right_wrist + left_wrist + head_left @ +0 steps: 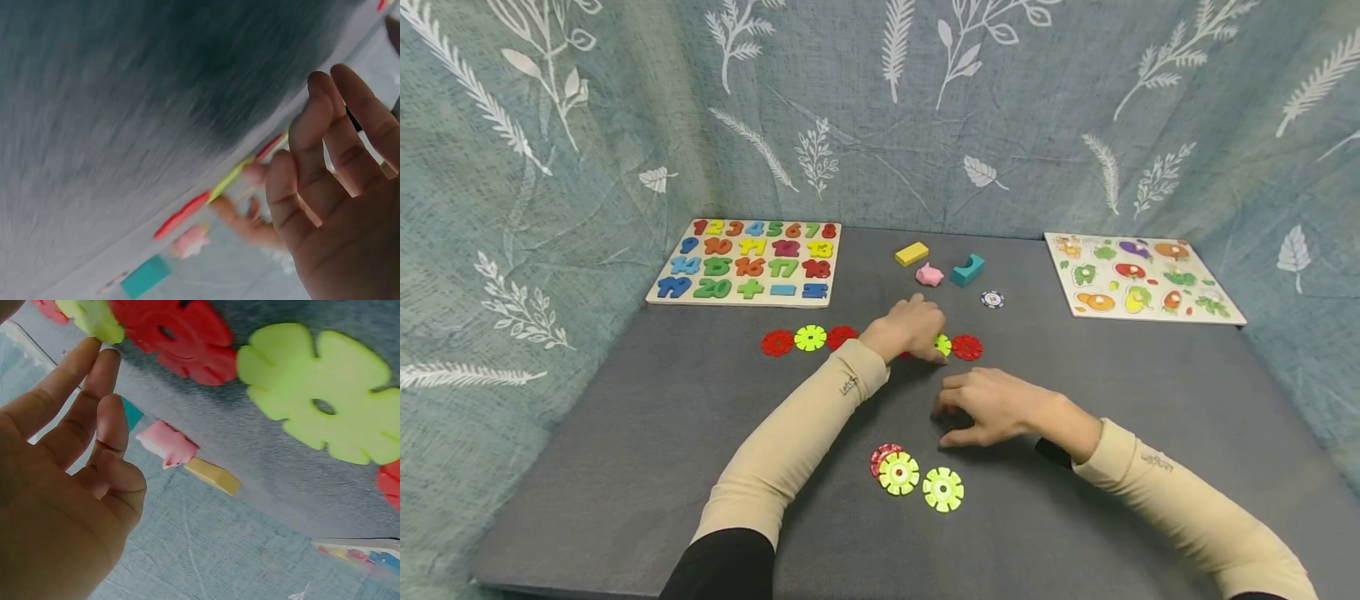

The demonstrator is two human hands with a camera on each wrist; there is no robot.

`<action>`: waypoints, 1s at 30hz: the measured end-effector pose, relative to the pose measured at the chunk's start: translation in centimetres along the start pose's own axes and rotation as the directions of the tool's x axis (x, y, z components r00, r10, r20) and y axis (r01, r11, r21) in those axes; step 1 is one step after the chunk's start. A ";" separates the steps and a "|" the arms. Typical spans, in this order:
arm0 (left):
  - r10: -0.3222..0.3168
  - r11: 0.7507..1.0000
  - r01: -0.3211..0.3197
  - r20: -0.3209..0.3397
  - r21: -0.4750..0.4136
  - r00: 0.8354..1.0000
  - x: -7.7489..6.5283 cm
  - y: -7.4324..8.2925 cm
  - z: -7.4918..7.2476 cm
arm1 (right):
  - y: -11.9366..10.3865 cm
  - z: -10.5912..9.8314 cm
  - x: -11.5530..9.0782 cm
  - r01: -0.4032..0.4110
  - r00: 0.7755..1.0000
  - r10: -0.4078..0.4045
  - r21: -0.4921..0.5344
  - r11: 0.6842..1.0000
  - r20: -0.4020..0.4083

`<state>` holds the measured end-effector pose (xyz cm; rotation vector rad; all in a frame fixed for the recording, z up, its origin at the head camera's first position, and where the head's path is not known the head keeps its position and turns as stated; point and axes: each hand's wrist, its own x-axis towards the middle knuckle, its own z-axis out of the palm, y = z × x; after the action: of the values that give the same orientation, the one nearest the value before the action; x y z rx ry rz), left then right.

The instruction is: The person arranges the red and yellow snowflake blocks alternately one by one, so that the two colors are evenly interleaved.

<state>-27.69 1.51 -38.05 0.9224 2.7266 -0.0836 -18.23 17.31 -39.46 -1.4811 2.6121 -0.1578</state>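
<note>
In the head view my left hand [910, 327] is at the right part of a row of notched plastic discs. Its thumb and fingertips pinch a yellow-green disc [944, 344] across its edges, flat on the table. A red disc [967, 347] lies just right of it, and another red disc [175, 339] lies on its other side in the left wrist view. My right hand [996, 404] hovers over the table nearer me, fingers loosely bent, holding nothing. Below the hands, a yellow-green disc [898, 473] overlaps a red one [878, 455], beside another yellow-green disc [943, 489].
A number puzzle board [737, 262] lies at the back left, a vegetable puzzle board [1138, 279] at the back right. Between them are a yellow block [912, 253], a pink pig [929, 274], a teal arch block [967, 271] and a poker chip [992, 299]. A curtain hangs behind.
</note>
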 end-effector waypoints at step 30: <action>0.056 0.996 -0.051 -0.062 0.075 0.997 2.0 3.8 0.0 | -6.6 0.6 -0.5 0.173 0.971 -0.144 -0.144 0.974 0.194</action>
<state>-26.95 5.73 -38.45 1.0351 2.7715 -0.1477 -12.29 14.34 -39.02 -1.6700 2.4099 0.1687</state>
